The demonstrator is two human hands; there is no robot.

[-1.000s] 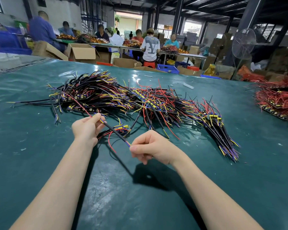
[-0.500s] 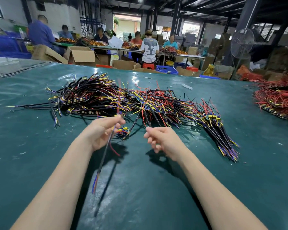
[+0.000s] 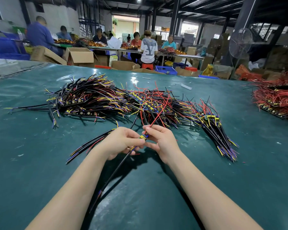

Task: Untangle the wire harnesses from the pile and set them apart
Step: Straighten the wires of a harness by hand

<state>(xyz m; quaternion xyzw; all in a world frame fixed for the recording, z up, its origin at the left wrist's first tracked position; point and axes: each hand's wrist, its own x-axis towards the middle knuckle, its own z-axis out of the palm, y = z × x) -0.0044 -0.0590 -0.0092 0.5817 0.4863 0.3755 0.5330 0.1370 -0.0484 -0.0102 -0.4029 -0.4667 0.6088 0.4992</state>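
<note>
Both hands meet over the middle of the green bench (image 3: 40,171), on the near-edge side of the pile. The left grip (image 3: 121,141) is clenched round one wire harness (image 3: 114,171), with thumb and forefinger pinching it at its small yellow and blue component (image 3: 143,137). The harness's black cable comes out from under that hand and slants toward the near edge, ending in a few coloured tips, with its shadow running on past them. The right grip (image 3: 163,141) grasps the same harness from the other side, its fingertips nipping the red wire (image 3: 158,113) just above the component. That red lead climbs away into the pile (image 3: 113,100) and is lost among the others.

The pile is a long tangle of black, yellow, red and purple leads, stretched across the bench roughly parallel to the far edge. Just beside the left wrist, toward the left edge, a few loose harnesses (image 3: 90,144) lie side by side, apart from the pile. At the pile's right end a straighter sheaf (image 3: 221,136) fans out toward the near right corner. Against the right edge sits a separate heap of red wires (image 3: 276,98), well apart from the rest.

Past the far edge stand open cardboard boxes (image 3: 80,55), a blue crate (image 3: 165,69) and a pedestal fan (image 3: 240,43), with people working at other tables.
</note>
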